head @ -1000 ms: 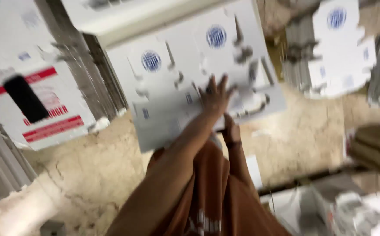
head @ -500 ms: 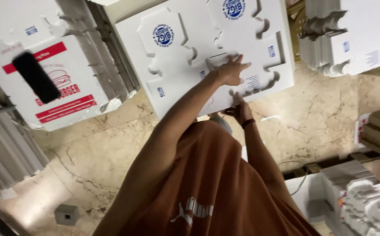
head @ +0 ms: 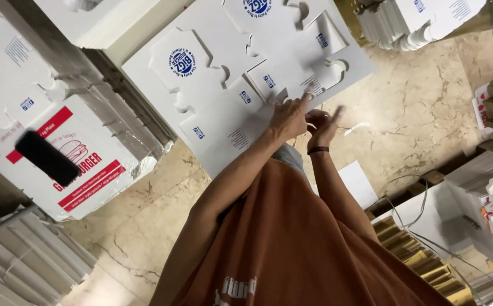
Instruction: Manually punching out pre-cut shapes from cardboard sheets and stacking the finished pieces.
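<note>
Left hand (head: 289,116): fingers spread, pressing flat white die-cut carton blank (head: 223,96) bearing round blue logo. Right hand (head: 321,126): fingers loosely apart, touching blank edge. Red-striped white box stack (head: 82,164) left.

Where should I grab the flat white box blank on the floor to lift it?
Probably by the flat white box blank's near edge, where the left hand already rests and the right hand hovers. It lies flat on the marble floor, so slide fingertips under that cut-out flap edge from the person's side.

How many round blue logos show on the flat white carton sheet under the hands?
2: one round blue logo at the flat white die-cut cardboard sheet's left panel, another cut off by the top edge; more may lie outside.
</note>
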